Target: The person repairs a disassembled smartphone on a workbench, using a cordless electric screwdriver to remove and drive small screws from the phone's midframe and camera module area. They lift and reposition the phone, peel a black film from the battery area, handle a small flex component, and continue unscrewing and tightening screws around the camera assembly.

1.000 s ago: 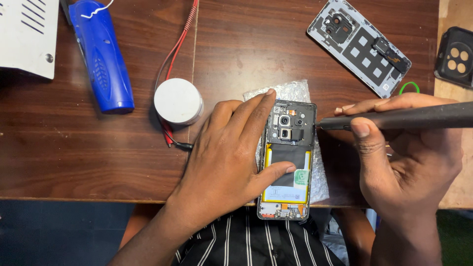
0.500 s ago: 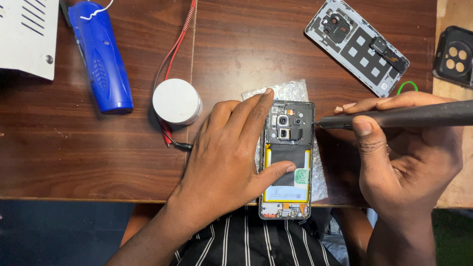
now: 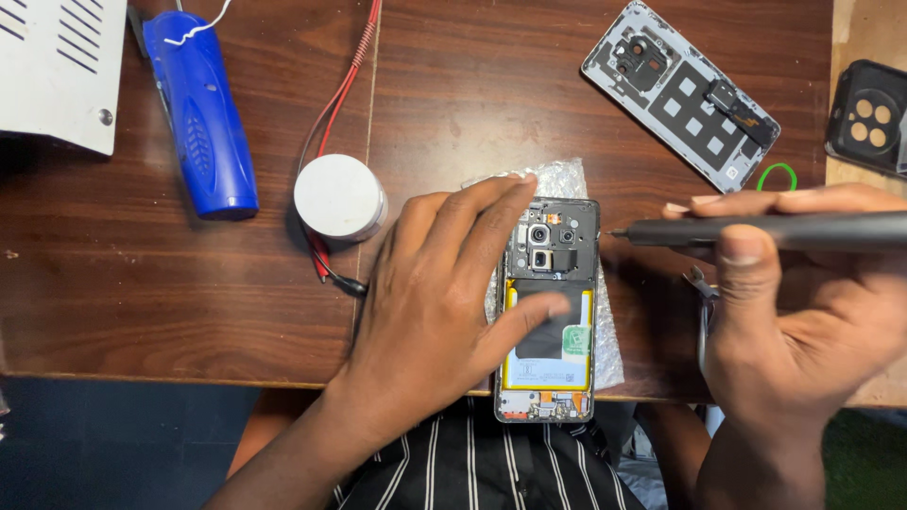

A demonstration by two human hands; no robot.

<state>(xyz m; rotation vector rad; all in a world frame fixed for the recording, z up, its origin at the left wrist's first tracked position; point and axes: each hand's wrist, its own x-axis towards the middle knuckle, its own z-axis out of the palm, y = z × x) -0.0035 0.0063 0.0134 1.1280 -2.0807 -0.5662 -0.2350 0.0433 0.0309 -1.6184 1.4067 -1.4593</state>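
Observation:
An opened smartphone (image 3: 553, 312) lies face down on a bubble-wrap sheet (image 3: 567, 179) at the table's front edge, its battery and camera modules exposed. My left hand (image 3: 439, 302) rests on the phone's left side, thumb pressing on the battery, fingers reaching to the top left corner. My right hand (image 3: 803, 312) grips a dark grey electric screwdriver (image 3: 765, 229) held level, its tip pointing left just beside the phone's upper right edge. Whether the tip touches the phone I cannot tell. Metal tweezers (image 3: 704, 302) peek out under my right hand.
A removed phone back cover (image 3: 680, 94) lies at the back right, a black phone case (image 3: 869, 118) beside it, a green ring (image 3: 777, 177) near my right hand. A white round container (image 3: 338, 196), red wires (image 3: 345, 85), a blue tool (image 3: 200, 113) and a white panel (image 3: 57, 66) are left.
Hardly anything moved; my left hand's fingers shifted slightly on the phone and the screwdriver stays level beside it.

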